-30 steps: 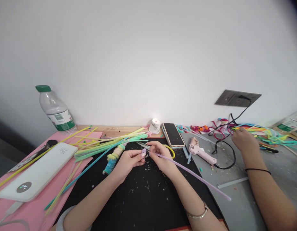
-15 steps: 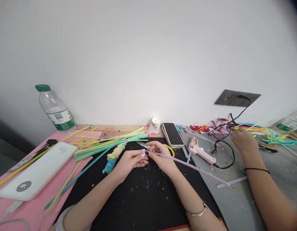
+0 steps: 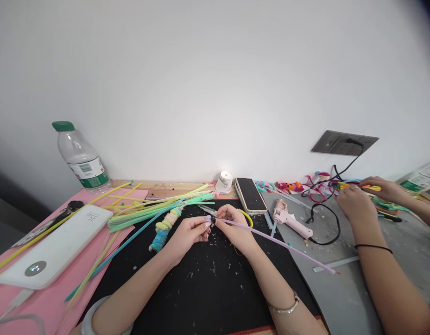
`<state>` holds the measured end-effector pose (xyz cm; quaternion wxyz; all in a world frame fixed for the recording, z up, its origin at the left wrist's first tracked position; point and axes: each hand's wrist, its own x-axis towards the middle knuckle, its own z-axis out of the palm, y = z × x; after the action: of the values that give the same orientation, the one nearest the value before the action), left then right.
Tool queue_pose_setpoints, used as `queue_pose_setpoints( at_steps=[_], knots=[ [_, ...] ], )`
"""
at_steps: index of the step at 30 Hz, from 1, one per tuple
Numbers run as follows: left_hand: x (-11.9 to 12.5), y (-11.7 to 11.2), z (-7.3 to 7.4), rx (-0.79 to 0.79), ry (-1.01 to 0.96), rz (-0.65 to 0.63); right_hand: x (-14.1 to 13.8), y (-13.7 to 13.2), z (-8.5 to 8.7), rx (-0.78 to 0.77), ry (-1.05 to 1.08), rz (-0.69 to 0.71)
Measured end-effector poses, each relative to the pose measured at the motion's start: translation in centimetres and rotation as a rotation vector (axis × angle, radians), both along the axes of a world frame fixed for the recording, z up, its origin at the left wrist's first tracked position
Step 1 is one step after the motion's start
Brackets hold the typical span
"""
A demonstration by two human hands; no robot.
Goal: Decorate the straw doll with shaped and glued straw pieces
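My left hand (image 3: 187, 235) and my right hand (image 3: 235, 230) meet over a black mat (image 3: 201, 288). Both pinch the near end of a long lilac straw (image 3: 284, 245), which trails to the right across the mat onto a grey mat. The straw's tip is curled into a small roll between my fingertips. A coiled piece of blue, yellow and white straws (image 3: 164, 229) lies just left of my left hand. A yellow ring (image 3: 248, 217) lies behind my right hand.
A pile of green and yellow straws (image 3: 155, 204), a white power bank (image 3: 54, 246) on pink paper, a water bottle (image 3: 80, 160), a lit candle (image 3: 224, 181), a phone (image 3: 250, 195) and a pink glue gun (image 3: 291, 221). Another person's hands (image 3: 356, 202) work among coloured straws at right.
My hands stay together, turning the lilac straw's tip slightly. The other person's second hand has come into view at the far right among the coloured straws.
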<state>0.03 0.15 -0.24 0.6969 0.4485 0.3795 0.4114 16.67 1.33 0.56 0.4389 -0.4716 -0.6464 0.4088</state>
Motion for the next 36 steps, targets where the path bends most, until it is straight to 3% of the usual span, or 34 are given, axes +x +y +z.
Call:
queue_pose_setpoints(
  at_steps=[10,36],
  knots=[
    [0.06,0.03,-0.17,0.009,0.004,-0.017,0.16,-0.02,0.5,0.019,-0.159,-0.006],
    [0.0,0.15,-0.57,0.006,0.019,-0.01,-0.04,-0.01,0.33,0.029,-0.174,-0.022]
  ],
)
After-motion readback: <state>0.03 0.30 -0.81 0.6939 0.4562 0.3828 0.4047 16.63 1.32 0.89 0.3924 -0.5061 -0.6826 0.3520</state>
